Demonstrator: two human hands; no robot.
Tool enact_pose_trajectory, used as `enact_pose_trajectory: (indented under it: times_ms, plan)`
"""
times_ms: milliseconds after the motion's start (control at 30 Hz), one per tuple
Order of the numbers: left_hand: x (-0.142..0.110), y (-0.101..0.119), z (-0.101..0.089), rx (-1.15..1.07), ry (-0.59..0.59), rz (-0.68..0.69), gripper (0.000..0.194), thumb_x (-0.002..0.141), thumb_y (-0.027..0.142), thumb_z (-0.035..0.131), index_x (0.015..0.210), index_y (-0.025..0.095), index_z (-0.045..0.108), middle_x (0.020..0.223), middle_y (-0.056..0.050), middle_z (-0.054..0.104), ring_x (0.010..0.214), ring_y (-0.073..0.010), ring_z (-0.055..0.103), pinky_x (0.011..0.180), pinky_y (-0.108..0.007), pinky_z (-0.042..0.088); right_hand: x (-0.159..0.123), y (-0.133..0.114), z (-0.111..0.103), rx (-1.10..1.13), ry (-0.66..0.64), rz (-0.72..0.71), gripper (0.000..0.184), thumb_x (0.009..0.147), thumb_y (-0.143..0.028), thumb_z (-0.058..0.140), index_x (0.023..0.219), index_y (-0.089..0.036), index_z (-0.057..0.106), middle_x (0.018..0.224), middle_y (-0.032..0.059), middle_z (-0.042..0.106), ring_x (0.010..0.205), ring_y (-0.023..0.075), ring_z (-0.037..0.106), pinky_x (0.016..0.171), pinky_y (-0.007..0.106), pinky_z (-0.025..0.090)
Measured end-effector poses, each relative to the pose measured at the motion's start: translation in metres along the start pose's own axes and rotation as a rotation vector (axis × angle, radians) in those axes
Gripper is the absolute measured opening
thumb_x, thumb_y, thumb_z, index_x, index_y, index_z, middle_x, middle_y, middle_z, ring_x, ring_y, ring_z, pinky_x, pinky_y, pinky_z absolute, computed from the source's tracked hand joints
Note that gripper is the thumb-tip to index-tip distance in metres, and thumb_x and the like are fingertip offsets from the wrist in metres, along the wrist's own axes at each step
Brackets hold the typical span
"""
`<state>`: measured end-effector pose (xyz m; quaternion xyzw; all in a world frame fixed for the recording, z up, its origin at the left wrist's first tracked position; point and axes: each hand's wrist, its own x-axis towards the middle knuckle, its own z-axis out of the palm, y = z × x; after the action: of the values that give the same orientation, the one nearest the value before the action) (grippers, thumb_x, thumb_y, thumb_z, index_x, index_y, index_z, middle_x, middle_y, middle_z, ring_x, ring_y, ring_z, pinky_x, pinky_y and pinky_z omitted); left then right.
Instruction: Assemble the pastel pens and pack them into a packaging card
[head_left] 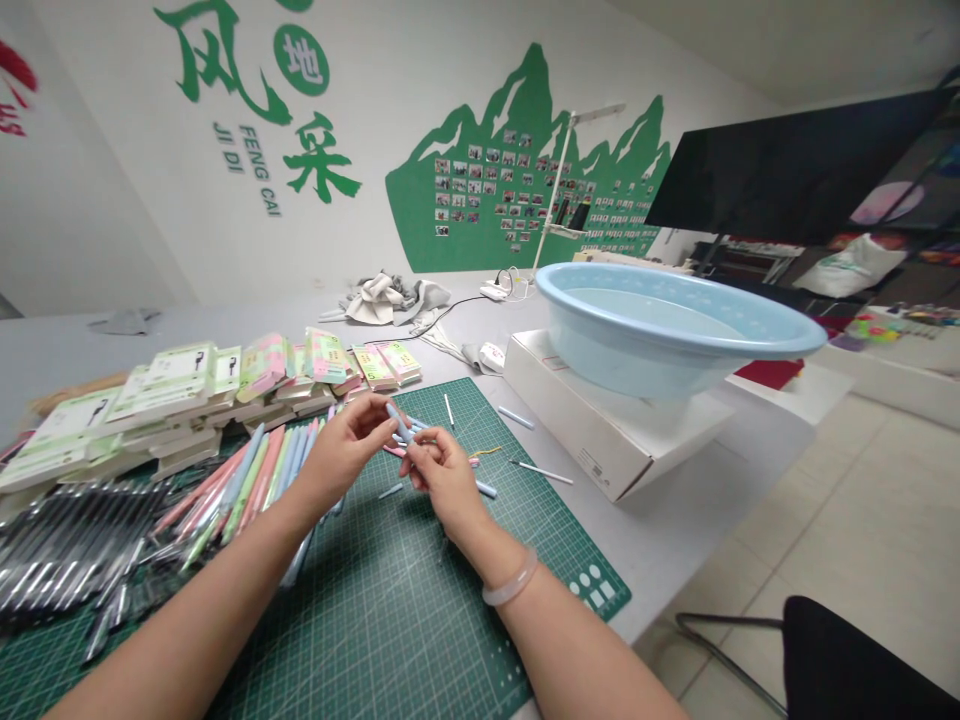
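Note:
A light blue pen piece (pixel 400 424) sits between my two hands, tilted above the green cutting mat (pixel 337 620). My left hand (pixel 349 445) pinches its upper part with thumb and fingertips. Around its lower end close the fingers of my right hand (pixel 450 480), which wears a pale bangle on the wrist. Loose parts lie close by: a short blue piece (pixel 390 491), a blue tube (pixel 486 489) by the right hand, and a thin white refill (pixel 544 472). Pink parts beneath the hands are partly covered.
Coloured pens (pixel 255 480) and black-and-clear pens (pixel 75 545) lie in rows at left. Behind them are stacked small boxes (pixel 176 380). A blue basin (pixel 615 345) rests on a white carton (pixel 592 425) at right. Grey cloth (pixel 390 300) lies farther back.

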<state>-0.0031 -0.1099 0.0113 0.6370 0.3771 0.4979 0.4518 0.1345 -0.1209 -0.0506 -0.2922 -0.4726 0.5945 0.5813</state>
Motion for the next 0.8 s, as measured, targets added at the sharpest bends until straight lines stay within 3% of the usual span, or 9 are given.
enact_pose_trajectory:
  times_ms: [333, 467, 567, 667, 800]
  plan:
    - [-0.025, 0.008, -0.012, 0.024, 0.005, -0.017, 0.017, 0.078, 0.028, 0.064, 0.092, 0.02, 0.058, 0.089, -0.004, 0.066, 0.083, -0.0192, 0.061, 0.078, -0.032, 0.048, -0.019, 0.0, 0.028, 0.038, 0.033, 0.001, 0.014, 0.077, -0.03, 0.063, 0.081, -0.02, 0.054, 0.06, -0.0048, 0.056, 0.046, 0.0075, 0.044, 0.044, 0.019, 0.034]
    - [-0.026, 0.008, -0.008, 0.054, 0.102, -0.011, 0.02, 0.071, 0.026, 0.071, 0.086, 0.02, 0.059, 0.084, -0.002, 0.064, 0.078, -0.017, 0.059, 0.072, -0.027, 0.047, -0.019, -0.001, 0.029, 0.04, 0.059, -0.026, 0.013, 0.075, -0.028, 0.065, 0.079, -0.019, 0.056, 0.063, -0.0053, 0.052, 0.049, 0.0075, 0.045, 0.046, 0.019, 0.037]
    - [-0.021, 0.003, -0.004, 0.017, 0.146, -0.016, 0.017, 0.07, 0.025, 0.071, 0.082, 0.019, 0.061, 0.078, 0.001, 0.062, 0.075, -0.0149, 0.058, 0.07, -0.025, 0.045, -0.018, -0.004, 0.025, 0.053, 0.097, -0.021, 0.023, 0.066, -0.024, 0.074, 0.08, -0.019, 0.057, 0.07, -0.005, 0.055, 0.053, 0.0072, 0.047, 0.047, 0.018, 0.039]
    - [-0.018, 0.001, -0.003, -0.015, 0.085, -0.052, 0.016, 0.073, 0.027, 0.069, 0.085, 0.018, 0.064, 0.083, -0.001, 0.065, 0.079, -0.0166, 0.059, 0.076, -0.027, 0.045, -0.016, -0.007, 0.019, 0.079, 0.132, 0.008, 0.033, 0.057, -0.02, 0.08, 0.078, -0.018, 0.054, 0.07, -0.0058, 0.057, 0.052, 0.0076, 0.05, 0.047, 0.018, 0.04]
    - [-0.017, 0.003, -0.006, -0.003, -0.045, -0.062, 0.019, 0.079, 0.03, 0.062, 0.092, 0.017, 0.067, 0.087, -0.005, 0.067, 0.083, -0.0192, 0.059, 0.079, -0.03, 0.044, -0.013, -0.011, 0.011, 0.078, 0.039, 0.043, 0.023, 0.067, -0.026, 0.074, 0.07, -0.015, 0.054, 0.054, -0.0044, 0.056, 0.046, 0.0082, 0.051, 0.047, 0.018, 0.036]
